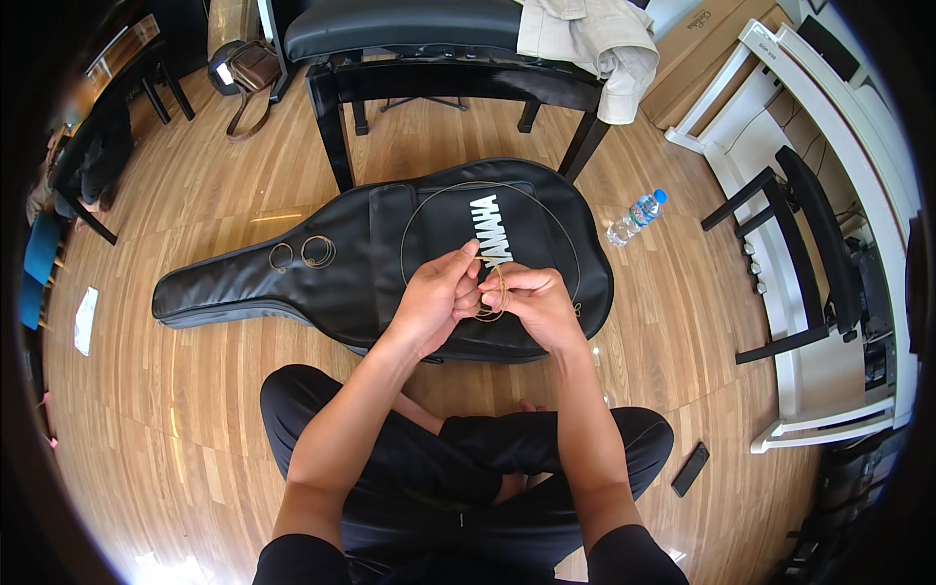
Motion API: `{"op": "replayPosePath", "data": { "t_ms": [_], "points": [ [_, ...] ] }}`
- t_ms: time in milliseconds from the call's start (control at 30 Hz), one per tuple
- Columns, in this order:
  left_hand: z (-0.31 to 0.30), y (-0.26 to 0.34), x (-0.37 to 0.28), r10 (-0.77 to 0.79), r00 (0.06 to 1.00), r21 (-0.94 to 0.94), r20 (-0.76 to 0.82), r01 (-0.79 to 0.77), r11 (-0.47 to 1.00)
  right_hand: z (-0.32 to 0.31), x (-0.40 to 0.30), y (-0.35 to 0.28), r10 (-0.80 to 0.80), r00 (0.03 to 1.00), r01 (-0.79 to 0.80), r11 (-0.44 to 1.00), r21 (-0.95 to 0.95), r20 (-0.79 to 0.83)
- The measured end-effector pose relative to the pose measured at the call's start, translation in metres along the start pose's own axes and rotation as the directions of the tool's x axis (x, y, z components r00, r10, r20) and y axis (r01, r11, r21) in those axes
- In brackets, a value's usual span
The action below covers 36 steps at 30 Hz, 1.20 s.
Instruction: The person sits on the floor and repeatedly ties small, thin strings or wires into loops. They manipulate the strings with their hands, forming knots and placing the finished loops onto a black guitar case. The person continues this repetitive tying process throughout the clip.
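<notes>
My left hand (439, 296) and my right hand (545, 300) meet above a black Yamaha guitar gig bag (453, 212) lying flat on the floor. Between them is a small coil of bronze-coloured guitar string (502, 281); the right thumb and fingers pinch it, and the left fingers grip part of the strand. Something tiny and red shows at the fingertips, too small to tell. A wide open loop of string (575, 252) lies over the bag's body, partly hidden by my hands. On the bag's neck rest two small coiled strings (280, 257) (319, 252).
A water bottle (635, 219) lies right of the bag, and a phone (690, 469) is by my knee. Beyond the bag stands a black padded bench (453, 80) with a beige garment (592, 44). A white digital piano (863, 139) and black stool (793, 292) stand at right. A person sits far left.
</notes>
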State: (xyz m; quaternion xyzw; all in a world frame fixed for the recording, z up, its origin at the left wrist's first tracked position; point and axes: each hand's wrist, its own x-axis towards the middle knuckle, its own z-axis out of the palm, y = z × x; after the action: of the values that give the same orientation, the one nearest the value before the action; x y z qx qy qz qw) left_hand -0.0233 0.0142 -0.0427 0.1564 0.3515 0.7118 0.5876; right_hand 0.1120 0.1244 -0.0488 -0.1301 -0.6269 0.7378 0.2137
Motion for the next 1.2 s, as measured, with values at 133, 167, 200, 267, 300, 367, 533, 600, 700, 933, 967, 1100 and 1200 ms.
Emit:
{"op": "replayPosePath", "data": {
  "t_ms": [133, 167, 200, 267, 300, 367, 533, 600, 700, 933, 967, 1100, 1200],
  "points": [
    [0.001, -0.001, 0.001, 0.005, 1.0, 0.06, -0.001, -0.005, 0.998, -0.002, -0.001, -0.005, 0.024, 1.0, -0.024, 0.999, -0.045, 0.009],
    [0.001, 0.0, 0.001, -0.007, 1.0, 0.064, 0.007, 0.007, 0.998, -0.003, -0.002, -0.004, 0.014, 1.0, -0.014, 0.998, -0.053, 0.01],
    [0.001, 0.0, 0.001, -0.04, 0.999, 0.06, 0.024, 0.038, 0.997, -0.003, -0.003, -0.003, 0.004, 1.0, -0.003, 0.998, -0.061, 0.011],
    [0.0, 0.003, 0.0, -0.104, 0.993, 0.055, 0.056, 0.101, 0.993, -0.005, -0.003, -0.001, -0.019, 0.999, 0.02, 0.999, -0.039, 0.033],
    [0.0, 0.002, 0.0, -0.114, 0.992, 0.052, 0.055, 0.111, 0.992, -0.006, -0.002, 0.001, -0.031, 0.998, 0.032, 0.999, -0.028, 0.045],
    [0.0, 0.0, 0.0, -0.135, 0.99, 0.046, 0.052, 0.132, 0.99, -0.006, 0.0, 0.008, -0.086, 0.996, 0.086, 0.996, 0.006, 0.031],
    [0.002, -0.003, -0.001, -0.217, 0.967, -0.068, 0.13, 0.227, 0.971, 0.001, 0.004, 0.024, -0.261, 0.948, 0.263, 0.965, -0.016, -0.182],
    [0.003, -0.001, -0.002, -0.224, 0.966, -0.091, 0.132, 0.236, 0.967, 0.007, 0.007, 0.026, -0.356, 0.902, 0.353, 0.934, -0.055, -0.245],
    [0.005, 0.0, -0.005, -0.214, 0.97, -0.099, 0.115, 0.225, 0.969, 0.012, 0.007, 0.028, -0.45, 0.856, 0.418, 0.892, -0.174, -0.255],
    [0.01, 0.004, -0.006, -0.077, 0.997, 0.019, 0.03, 0.076, 0.997, 0.001, 0.007, 0.033, -0.517, 0.834, 0.409, 0.812, -0.416, -0.191],
    [0.01, 0.004, -0.006, -0.056, 0.998, 0.034, 0.028, 0.055, 0.998, -0.001, 0.007, 0.033, -0.529, 0.829, 0.409, 0.795, -0.448, -0.182],
    [0.006, 0.007, -0.005, 0.057, 0.998, 0.07, -0.019, -0.055, 0.996, -0.003, 0.007, 0.026, -0.435, 0.88, 0.328, 0.848, -0.416, -0.192],
    [0.003, 0.01, -0.004, 0.151, 0.986, 0.097, -0.071, -0.144, 0.985, -0.005, 0.008, 0.019, -0.312, 0.919, 0.282, 0.948, -0.15, -0.24]
  ]
}}
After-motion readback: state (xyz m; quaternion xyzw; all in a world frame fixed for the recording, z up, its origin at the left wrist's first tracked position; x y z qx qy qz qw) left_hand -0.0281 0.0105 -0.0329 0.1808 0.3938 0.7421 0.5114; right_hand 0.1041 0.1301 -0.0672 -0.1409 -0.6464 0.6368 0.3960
